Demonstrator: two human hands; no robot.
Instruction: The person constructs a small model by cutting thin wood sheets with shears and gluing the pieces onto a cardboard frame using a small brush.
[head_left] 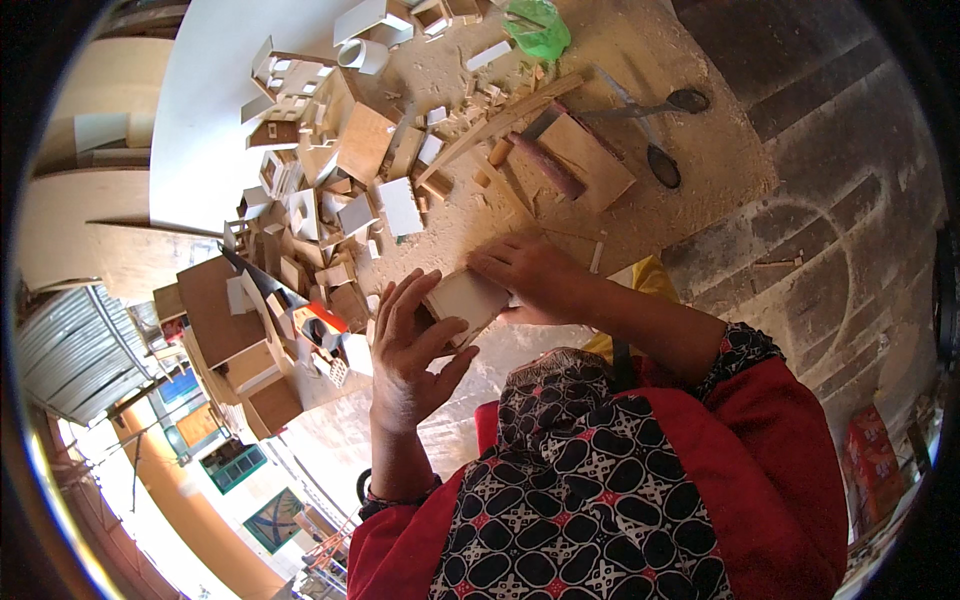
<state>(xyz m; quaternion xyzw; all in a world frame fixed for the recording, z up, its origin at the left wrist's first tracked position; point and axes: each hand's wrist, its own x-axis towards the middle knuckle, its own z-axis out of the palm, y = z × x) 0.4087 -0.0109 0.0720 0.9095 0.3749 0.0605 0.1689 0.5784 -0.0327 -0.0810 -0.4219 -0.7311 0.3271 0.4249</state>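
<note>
Between my two hands is a small pale box-like block (468,305), its flat light face turned upward. My left hand (408,335) is around its left side, with the thumb against the near edge and the other fingers stretched along the far left side. At the right end, my right hand (530,275) grips the block; its fingertips curl over the far edge and look slightly blurred. Just beyond my right hand, a thin wooden strip (510,185) lies on the sawdust-covered work surface (455,235).
Wood offcuts and small boxes (365,140) crowd the left and far left. Beyond my right hand lie a reddish-brown cylinder (547,165), a wooden board (605,180) and dark-handled scissors (650,110). A green plastic bag (540,30) stands at the back; yellow cloth (652,280) is near my right forearm.
</note>
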